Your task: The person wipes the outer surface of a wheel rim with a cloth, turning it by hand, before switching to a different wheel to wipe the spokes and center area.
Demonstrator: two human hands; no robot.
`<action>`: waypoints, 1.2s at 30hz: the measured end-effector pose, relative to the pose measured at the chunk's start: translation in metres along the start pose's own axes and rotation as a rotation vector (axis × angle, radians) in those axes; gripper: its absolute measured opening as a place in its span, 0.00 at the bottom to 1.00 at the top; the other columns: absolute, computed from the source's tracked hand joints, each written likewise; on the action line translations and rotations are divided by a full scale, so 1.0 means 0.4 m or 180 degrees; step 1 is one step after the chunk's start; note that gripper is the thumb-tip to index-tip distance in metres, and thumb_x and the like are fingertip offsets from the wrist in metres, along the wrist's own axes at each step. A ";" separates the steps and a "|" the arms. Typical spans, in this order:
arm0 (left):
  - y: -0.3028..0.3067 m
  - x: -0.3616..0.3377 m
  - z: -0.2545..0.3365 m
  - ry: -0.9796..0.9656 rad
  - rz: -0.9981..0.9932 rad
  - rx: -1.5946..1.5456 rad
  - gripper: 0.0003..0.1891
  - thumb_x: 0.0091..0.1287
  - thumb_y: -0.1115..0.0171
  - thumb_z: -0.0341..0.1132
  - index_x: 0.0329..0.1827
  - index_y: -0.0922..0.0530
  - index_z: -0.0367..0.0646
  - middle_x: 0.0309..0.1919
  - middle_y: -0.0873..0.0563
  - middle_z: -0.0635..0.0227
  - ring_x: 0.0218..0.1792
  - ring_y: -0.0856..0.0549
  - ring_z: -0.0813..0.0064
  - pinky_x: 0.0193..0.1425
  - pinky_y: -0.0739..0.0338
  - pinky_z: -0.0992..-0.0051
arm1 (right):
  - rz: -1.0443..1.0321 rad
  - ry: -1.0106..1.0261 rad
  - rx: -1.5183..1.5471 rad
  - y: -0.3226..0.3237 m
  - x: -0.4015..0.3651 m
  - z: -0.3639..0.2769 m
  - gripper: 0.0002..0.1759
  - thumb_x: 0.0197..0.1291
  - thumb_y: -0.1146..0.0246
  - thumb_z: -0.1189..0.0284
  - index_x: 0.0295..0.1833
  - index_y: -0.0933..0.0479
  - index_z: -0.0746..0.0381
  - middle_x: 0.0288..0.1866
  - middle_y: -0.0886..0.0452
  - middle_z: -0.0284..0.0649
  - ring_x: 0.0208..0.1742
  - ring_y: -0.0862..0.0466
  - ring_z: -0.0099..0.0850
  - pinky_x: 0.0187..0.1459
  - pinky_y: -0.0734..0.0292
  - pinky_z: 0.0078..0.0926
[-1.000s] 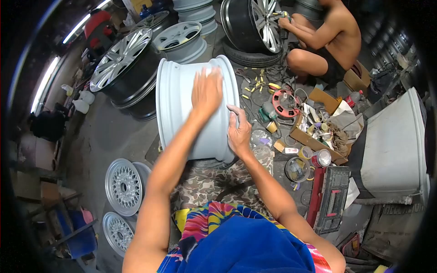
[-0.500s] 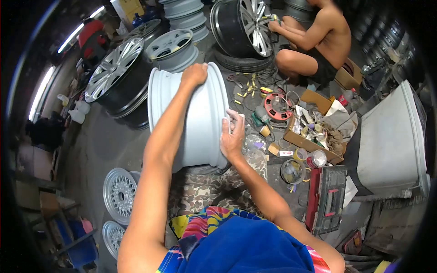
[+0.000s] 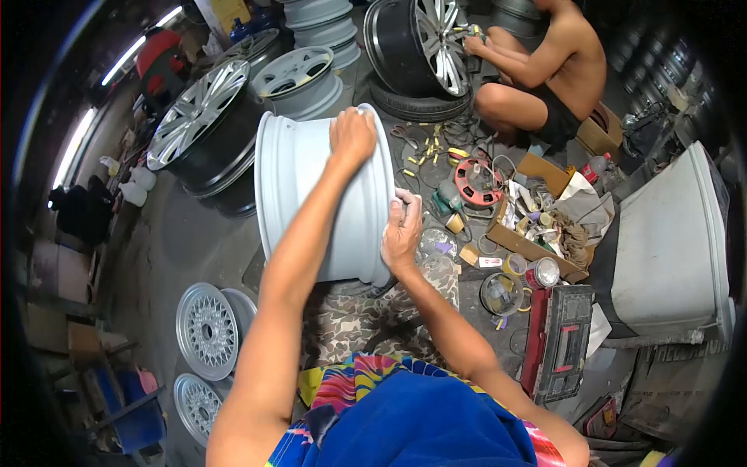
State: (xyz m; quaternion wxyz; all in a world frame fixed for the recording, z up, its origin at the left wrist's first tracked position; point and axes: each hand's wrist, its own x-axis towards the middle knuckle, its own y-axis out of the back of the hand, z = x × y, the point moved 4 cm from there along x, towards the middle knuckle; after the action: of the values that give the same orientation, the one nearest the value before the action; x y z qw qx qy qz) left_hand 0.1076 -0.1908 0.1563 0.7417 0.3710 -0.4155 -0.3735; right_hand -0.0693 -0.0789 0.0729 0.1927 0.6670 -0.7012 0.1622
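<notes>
A light grey wheel rim (image 3: pixel 294 175) stands on edge in front of me, its barrel towards me. My left hand (image 3: pixel 354 137) presses on the upper right of the barrel, fingers curled down; anything beneath them is hidden. At the rim's right lip, my right hand (image 3: pixel 402 233) grips the edge, with whitish dust on its fingers. Below the rim lies a camouflage-patterned cloth (image 3: pixel 366 319), and a blue garment (image 3: pixel 420 420) covers my lap.
Silver spoked wheels (image 3: pixel 198 117) and stacked grey rims (image 3: pixel 319 23) stand behind. A co-worker (image 3: pixel 545 78) crouches at a spoked wheel (image 3: pixel 440 47). At right are a red cable reel (image 3: pixel 477 183), a cluttered cardboard box (image 3: pixel 537 253) and a toolbox (image 3: pixel 560 342). Mesh-pattern wheels (image 3: pixel 208 331) lie left.
My left hand has moved right and slightly down over the barrel. The rim and my right hand have shifted slightly right in view.
</notes>
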 end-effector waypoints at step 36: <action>0.185 -0.549 0.008 0.0218 -0.0304 -0.2713 0.23 0.85 0.53 0.42 0.66 0.20 0.31 0.59 0.12 0.56 0.65 0.18 0.60 0.74 0.30 0.64 | 0.0180 -0.0994 0.1106 0.005 -0.019 0.073 0.13 0.81 0.48 0.68 0.54 0.22 0.66 0.47 0.23 0.40 0.39 0.23 0.27 0.43 0.25 0.27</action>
State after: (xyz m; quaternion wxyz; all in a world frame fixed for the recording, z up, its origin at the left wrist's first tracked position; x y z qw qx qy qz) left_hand 0.0404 0.0308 0.1469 0.8239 0.0625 -0.1816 -0.5332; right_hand -0.0726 -0.0862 0.0439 -0.0405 0.6872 -0.7025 0.1806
